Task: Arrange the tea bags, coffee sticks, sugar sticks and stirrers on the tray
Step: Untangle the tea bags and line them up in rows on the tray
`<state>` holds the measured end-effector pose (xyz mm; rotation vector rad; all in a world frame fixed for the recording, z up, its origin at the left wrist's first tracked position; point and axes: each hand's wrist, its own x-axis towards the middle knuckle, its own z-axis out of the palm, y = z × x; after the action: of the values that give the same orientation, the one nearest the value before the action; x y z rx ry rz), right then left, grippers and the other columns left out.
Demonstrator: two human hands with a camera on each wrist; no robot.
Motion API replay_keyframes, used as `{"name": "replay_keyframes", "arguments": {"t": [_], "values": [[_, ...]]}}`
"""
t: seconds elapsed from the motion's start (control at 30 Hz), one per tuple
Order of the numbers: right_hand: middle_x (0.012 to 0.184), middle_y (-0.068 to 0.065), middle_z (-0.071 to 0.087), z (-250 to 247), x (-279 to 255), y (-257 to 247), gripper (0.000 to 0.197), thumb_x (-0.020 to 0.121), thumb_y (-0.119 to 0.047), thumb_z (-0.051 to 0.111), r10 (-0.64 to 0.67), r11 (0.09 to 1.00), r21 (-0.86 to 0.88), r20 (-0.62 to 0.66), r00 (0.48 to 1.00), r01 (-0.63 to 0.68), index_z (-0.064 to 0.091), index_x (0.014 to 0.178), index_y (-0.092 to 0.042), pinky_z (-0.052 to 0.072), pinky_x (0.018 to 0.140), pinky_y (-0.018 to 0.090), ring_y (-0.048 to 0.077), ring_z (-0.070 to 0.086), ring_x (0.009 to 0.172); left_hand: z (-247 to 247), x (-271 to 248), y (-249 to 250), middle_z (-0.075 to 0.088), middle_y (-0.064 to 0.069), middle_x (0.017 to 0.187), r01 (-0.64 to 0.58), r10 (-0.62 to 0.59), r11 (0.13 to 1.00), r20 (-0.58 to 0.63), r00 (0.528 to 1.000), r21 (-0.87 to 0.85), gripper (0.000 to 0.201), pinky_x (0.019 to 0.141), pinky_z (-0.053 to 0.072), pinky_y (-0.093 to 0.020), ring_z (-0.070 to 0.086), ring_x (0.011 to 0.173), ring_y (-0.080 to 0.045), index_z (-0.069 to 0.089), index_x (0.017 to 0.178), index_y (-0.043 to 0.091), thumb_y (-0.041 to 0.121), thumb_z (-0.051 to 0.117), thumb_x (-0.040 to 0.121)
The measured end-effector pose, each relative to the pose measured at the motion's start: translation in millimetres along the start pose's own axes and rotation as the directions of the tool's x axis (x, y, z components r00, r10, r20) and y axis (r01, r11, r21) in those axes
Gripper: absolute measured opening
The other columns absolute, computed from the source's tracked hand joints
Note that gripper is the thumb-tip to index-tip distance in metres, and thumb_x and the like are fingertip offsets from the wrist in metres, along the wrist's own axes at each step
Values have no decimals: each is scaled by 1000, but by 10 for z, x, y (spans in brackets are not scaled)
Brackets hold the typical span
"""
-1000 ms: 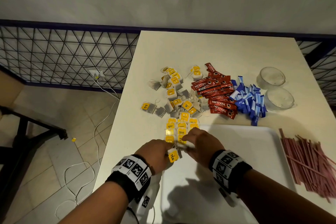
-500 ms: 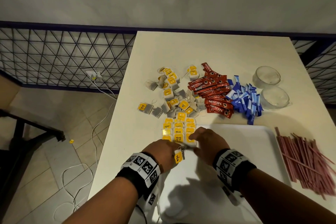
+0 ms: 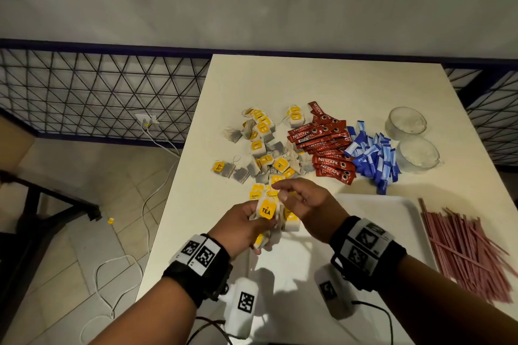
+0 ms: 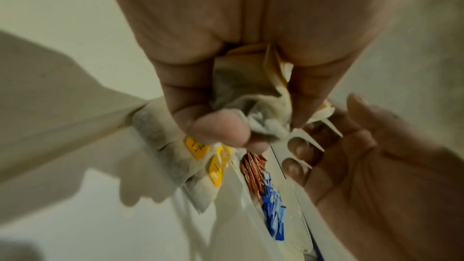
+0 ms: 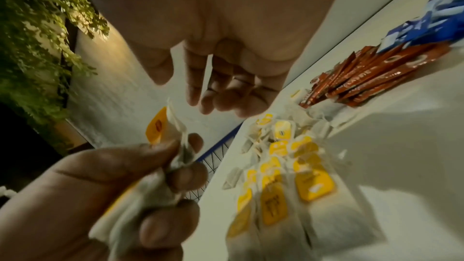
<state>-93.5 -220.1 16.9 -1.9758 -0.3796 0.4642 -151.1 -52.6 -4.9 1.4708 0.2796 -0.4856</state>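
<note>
Tea bags point(image 3: 265, 211) bunched in the left hand point(image 3: 241, 228) above the near left corner of the tray point(image 3: 375, 213).

The left hand's fingers and thumb curl round a small wad of bags, one yellow tag reading TEA facing up. The right hand point(image 3: 305, 204) hovers just beside it with its fingers loosely spread and nothing in them. Under both hands a few bags with yellow tags lie side by side at the tray's far left corner point(image 5: 296, 192). Farther back on the table point(image 3: 308, 81) sits a loose heap of tea bags point(image 3: 263, 145), then red coffee sticks point(image 3: 325, 145), blue sugar sticks point(image 3: 375, 157) and two glass cups point(image 3: 406, 123). Pink stirrers point(image 3: 465, 246) lie in a pile right of the tray.
</note>
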Motion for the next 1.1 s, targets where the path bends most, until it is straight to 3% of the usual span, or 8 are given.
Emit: {"name": "replay_keyframes", "arguments": {"t": [0.13,0.2,0.4,0.57,0.67,0.83,0.97,1.1], "values": [[88,-11,58,-81,21,-102,20,78,-29,75,13,991,-137,69,998,-4,60,87,-39,42,70,15,7,53,76,68,14,96,60,-4,55,-43,36,992,59,998,122,24,48,42,-26,53,46,-18,69,68,28,10,62,82],[76,-11,56,-114,11,-81,22,79,-27,74,36,978,-208,62,997,-23,56,74,-38,40,66,22,7,51,68,124,-11,169,57,-5,54,-65,53,981,75,996,181,3,44,41,-23,50,43,-17,65,74,22,19,66,75],[76,-12,57,-326,-41,-75,4,87,-30,68,38,971,-237,102,994,-13,64,88,-31,41,66,19,7,52,70,26,-30,94,60,15,67,-80,82,897,14,997,434,22,54,50,-33,54,57,-6,69,97,22,24,78,77],[71,-17,58,-368,-34,-165,14,85,-27,70,11,938,-345,161,987,46,73,98,-25,35,59,11,-2,51,64,79,20,148,54,13,62,-143,196,921,-112,974,363,23,56,44,-26,49,50,-3,69,93,33,38,76,72],[78,-11,60,-336,-24,-160,11,82,-23,73,9,985,-172,85,996,6,70,90,-30,40,66,16,0,51,67,168,20,184,54,13,54,-150,203,899,-88,975,410,27,55,43,-31,47,47,-4,70,87,14,38,71,75],[68,-11,63,-293,-131,-34,9,88,-17,67,-12,1000,7,52,999,12,69,83,-24,43,64,21,3,53,64,253,26,173,53,4,55,-154,197,960,-177,964,232,16,46,41,-27,45,43,-15,67,70,18,25,72,84],[53,-8,61,-181,-112,270,14,87,-15,67,244,969,44,-30,969,-243,66,75,-23,43,58,24,8,53,55,146,89,-8,62,6,62,-7,86,948,-236,968,318,9,46,42,-24,50,46,-13,67,75,22,22,70,82],[50,1,59,-25,-145,545,14,85,-8,68,474,873,152,-36,880,-464,60,76,-16,43,50,29,23,48,49,-144,119,-291,69,0,86,188,-16,909,-421,907,371,6,61,50,-28,59,66,-17,69,83,26,27,71,78]]}}
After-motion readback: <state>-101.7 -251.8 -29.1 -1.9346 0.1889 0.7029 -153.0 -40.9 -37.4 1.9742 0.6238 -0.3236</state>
